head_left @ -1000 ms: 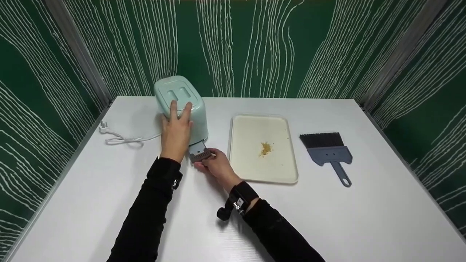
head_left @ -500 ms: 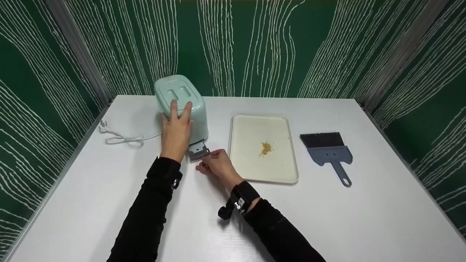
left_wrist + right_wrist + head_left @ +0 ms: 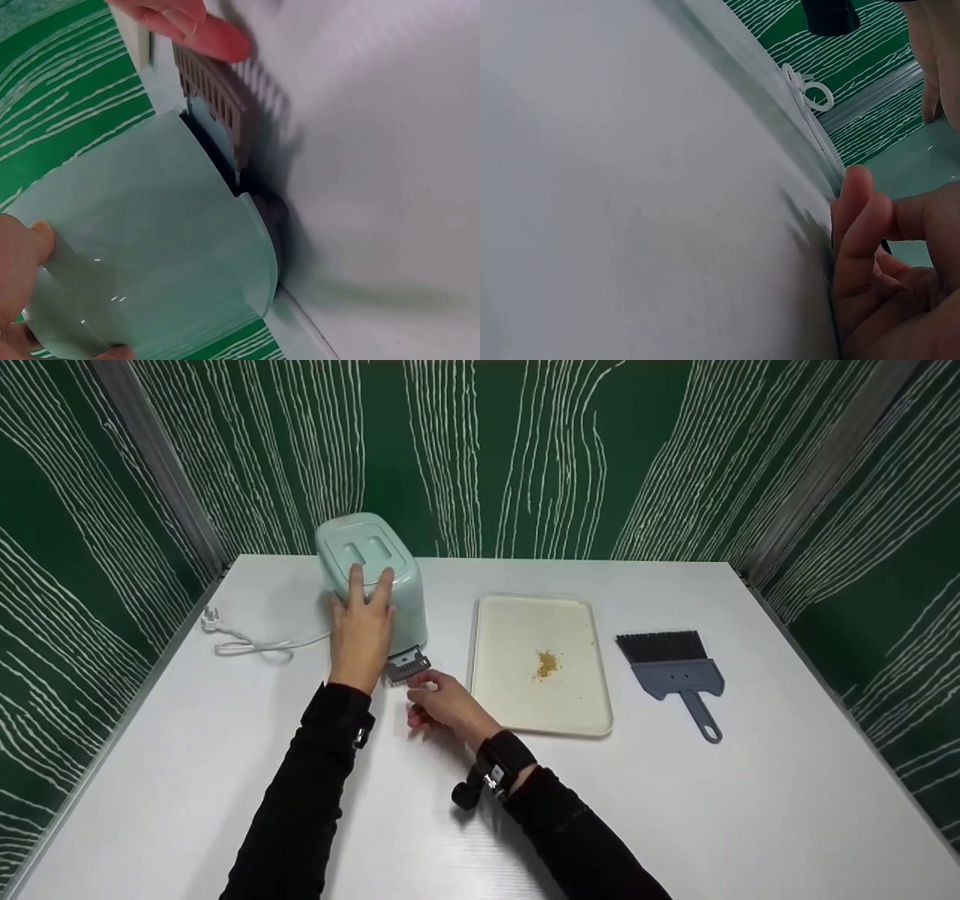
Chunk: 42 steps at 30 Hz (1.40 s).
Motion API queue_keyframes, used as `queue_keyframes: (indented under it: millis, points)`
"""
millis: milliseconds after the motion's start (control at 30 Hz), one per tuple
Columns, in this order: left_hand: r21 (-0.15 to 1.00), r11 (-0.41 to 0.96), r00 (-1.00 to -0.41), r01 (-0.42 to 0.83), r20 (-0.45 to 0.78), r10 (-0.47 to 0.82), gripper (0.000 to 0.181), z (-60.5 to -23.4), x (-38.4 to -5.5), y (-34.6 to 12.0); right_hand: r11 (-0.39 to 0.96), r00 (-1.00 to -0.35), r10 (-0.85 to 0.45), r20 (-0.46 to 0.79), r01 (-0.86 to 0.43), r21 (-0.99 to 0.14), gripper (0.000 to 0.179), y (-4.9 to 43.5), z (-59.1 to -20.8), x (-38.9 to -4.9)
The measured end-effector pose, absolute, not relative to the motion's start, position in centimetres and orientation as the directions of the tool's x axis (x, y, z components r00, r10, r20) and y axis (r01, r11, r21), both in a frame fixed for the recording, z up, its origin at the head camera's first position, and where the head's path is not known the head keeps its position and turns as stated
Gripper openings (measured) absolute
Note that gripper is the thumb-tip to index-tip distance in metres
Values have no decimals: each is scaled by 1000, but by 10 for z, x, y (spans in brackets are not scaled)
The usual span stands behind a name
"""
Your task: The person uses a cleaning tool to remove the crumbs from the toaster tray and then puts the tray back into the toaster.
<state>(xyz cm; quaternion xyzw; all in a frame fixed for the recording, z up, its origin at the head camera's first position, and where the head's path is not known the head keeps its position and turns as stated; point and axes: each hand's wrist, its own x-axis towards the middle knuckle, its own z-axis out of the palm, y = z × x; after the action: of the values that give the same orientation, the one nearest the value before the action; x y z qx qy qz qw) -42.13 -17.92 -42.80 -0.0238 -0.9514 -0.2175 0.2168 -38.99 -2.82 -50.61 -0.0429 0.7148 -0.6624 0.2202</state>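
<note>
A mint-green toaster (image 3: 409,611) stands at the left of the table, its lid marked by two oval recesses. My left hand (image 3: 358,641) rests on its near end, two fingers stretched over the lid and thumb against the side. From the toaster's base juts the grey-brown slotted end of a crumb tray (image 3: 409,666), partly slid in. My right hand (image 3: 446,701) is right in front of it; in the left wrist view a fingertip (image 3: 225,41) lies along the crumb tray's outer edge. The right wrist view shows this hand's fingers bent, with nothing gripped between them.
Beside the toaster lies a cream rectangular tray (image 3: 540,705) with a small heap of yellow-brown crumbs (image 3: 547,664). Farther right is a blue-grey hand brush (image 3: 679,679) with black bristles. The white power cord and plug (image 3: 212,619) lie at the left. Green white-lined walls enclose the table.
The crumb tray has slid farther into the toaster. My right hand has gone from gripping its end to touching it with a fingertip. The left hand has stayed on the toaster.
</note>
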Motion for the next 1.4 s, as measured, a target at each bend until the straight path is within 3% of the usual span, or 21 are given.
queue_keyframes:
  millis: [133,367,733,1100,1400]
  points:
    - [390,908,-889,155,456,-45,54,-429,-422,-179,157,-898,-363,-249,204,-966,44,-29,-506,-393]
    - [390,908,-892,150,451,-46,55,-429,-423,-179,177,-889,-392,-238,181,-967,64,-30,-506,-392]
    - [384,912,-890,147,453,-47,55,-429,-422,-180,241,-822,-502,-270,167,-956,73,-31,-505,-395]
    - [375,909,-865,181,501,-34,54,-429,-423,-178,283,-790,-525,-317,189,-940,83,-30,-502,-407]
    - [386,904,-865,184,500,-38,54,-432,-423,-180,257,-809,-499,-310,204,-945,93,-38,-506,-408]
